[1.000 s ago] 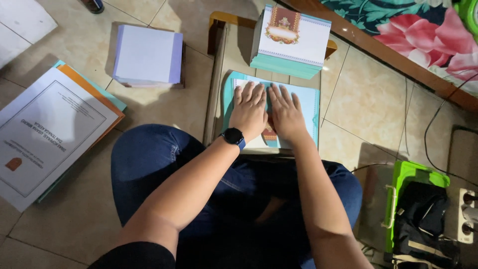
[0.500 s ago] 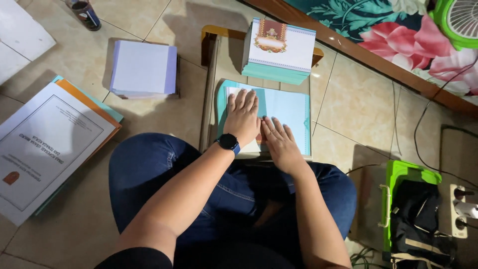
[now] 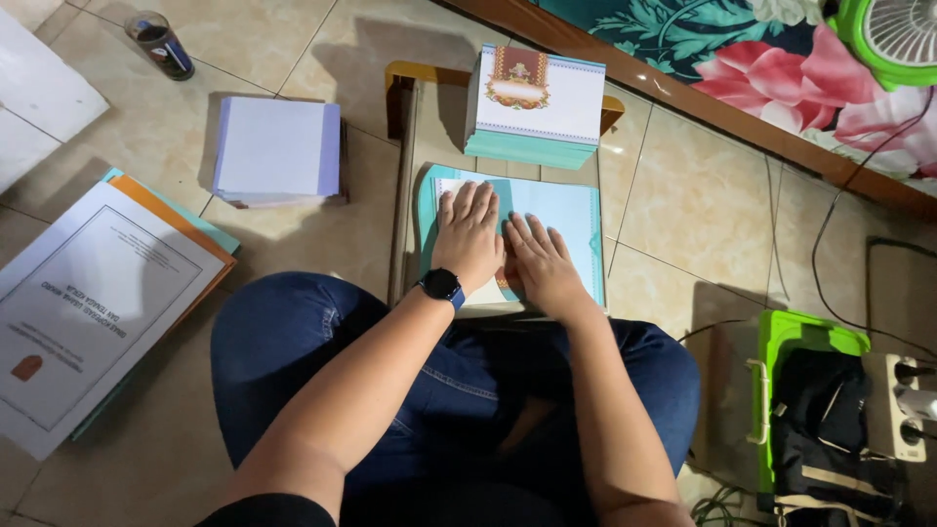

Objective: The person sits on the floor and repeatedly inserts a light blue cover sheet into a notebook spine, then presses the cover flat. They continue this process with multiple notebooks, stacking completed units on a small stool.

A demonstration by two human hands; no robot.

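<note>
A teal-bordered sheet (image 3: pixel 561 213) lies flat on a small wooden stand (image 3: pixel 402 166) in front of my crossed legs. My left hand (image 3: pixel 467 237), with a dark watch on its wrist, presses flat on the sheet's left half, fingers spread. Right beside it my right hand (image 3: pixel 540 262) also lies palm down on the sheet, touching the left hand. Neither hand grips anything. Behind the sheet, on the same stand, sits a thick stack of teal-edged printed sheets (image 3: pixel 534 109) with a red ornament on top.
A pile of white paper (image 3: pixel 277 151) lies on the tiled floor at left, with large printed covers (image 3: pixel 93 303) nearer. A dark cup (image 3: pixel 161 44) stands far left. At right are a green basket (image 3: pixel 810 390), a power strip (image 3: pixel 908 405), cables and a green fan (image 3: pixel 893 34).
My right hand slid down and back along the sheet toward me, then up a little beside the left hand. The left hand stayed pressing on the sheet. The camera view shifted slightly.
</note>
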